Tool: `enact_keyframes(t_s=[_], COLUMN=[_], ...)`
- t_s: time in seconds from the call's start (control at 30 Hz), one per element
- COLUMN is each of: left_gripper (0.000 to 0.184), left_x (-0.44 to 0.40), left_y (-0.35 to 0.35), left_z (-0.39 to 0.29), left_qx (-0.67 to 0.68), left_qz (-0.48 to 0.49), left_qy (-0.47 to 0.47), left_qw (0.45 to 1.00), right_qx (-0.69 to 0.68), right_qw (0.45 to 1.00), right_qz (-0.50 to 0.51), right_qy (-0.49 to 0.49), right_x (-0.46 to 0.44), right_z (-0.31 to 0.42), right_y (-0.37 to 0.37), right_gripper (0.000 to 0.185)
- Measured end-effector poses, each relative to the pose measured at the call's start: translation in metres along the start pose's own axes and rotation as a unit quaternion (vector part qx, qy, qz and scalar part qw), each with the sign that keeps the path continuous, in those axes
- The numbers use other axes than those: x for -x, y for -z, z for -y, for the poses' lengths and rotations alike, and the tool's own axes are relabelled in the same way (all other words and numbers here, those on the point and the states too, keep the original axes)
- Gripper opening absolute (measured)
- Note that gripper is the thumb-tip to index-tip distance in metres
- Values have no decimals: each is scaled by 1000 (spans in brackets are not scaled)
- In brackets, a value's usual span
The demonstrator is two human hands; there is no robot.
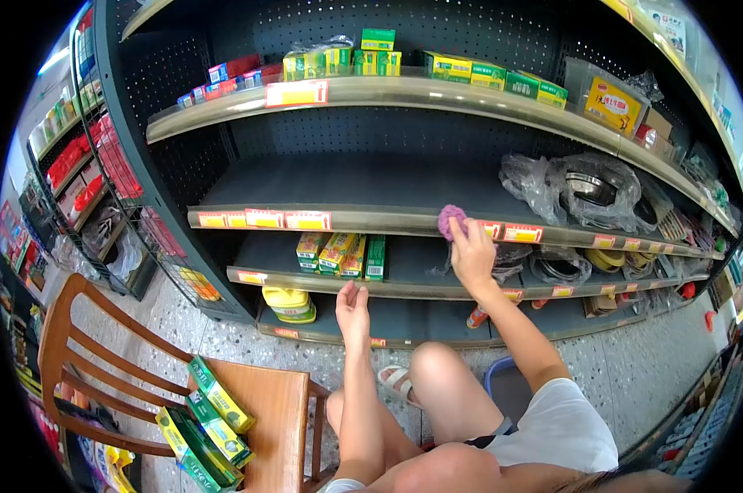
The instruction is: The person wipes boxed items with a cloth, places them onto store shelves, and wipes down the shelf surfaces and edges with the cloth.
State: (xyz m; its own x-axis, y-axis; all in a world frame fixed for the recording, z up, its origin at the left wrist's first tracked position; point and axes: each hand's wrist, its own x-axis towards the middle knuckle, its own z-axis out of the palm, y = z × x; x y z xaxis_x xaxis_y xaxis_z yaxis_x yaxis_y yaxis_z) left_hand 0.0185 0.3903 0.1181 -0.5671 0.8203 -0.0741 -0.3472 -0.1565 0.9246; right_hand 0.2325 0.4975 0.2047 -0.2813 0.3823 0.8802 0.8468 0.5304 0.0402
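Note:
My right hand (473, 253) grips a crumpled purple cloth (451, 222), pressed against the front edge of the middle shelf (388, 220). Lower and to the left, my left hand (353, 309) is raised with nothing in it, its fingers loosely bent and apart. Just beyond that hand, several green and yellow boxes (339, 253) stand on the lower shelf, and a yellow jug (289, 304) sits below them. Price labels (264, 218) line the shelf edge left of the cloth.
More boxes (377, 62) stand on the upper shelf. Plastic-wrapped metal pans (589, 189) occupy the middle shelf's right side. At my left, a wooden chair (277, 403) carries several green and yellow boxes (215, 427). A blue-rimmed bucket (491, 378) stands on the floor by my leg.

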Motion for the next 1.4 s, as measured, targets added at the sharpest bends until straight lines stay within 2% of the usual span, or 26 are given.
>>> enact_keyframes(t_s=[0.13, 0.4, 0.63, 0.87, 1.1, 1.3, 1.4], left_gripper=[46, 45, 39, 41, 42, 42, 41], left_x=[0, 7, 9, 5, 9, 9, 11], left_y=[-3, 8, 13, 18, 20, 21, 17], left_z=[-4, -9, -6, 13, 7, 6, -1], left_qx=[28, 20, -8, -21, -25, 1, -4], left_qz=[-4, -16, -38, -38, -35, -28, -27], left_qy=[10, 2, -19, -8, -1, -4, 2], left_qw=[1000, 1000, 999, 999, 999, 1000, 1000], right_qx=[-8, -38, -58, -74, -34, -1, 9], right_qw=[999, 994, 987, 987, 994, 999, 999], right_qz=[-18, 38, 66, 79, 73, 36, 20], right_qy=[48, 100, 133, 117, 76, 38, 29], right_x=[-14, -38, -59, -51, -29, -4, 2], right_z=[24, 71, 101, 88, 39, -6, -6], right_y=[-16, -39, -49, -40, -11, 10, 5], right_gripper=[39, 46, 33, 41, 44, 38, 38])
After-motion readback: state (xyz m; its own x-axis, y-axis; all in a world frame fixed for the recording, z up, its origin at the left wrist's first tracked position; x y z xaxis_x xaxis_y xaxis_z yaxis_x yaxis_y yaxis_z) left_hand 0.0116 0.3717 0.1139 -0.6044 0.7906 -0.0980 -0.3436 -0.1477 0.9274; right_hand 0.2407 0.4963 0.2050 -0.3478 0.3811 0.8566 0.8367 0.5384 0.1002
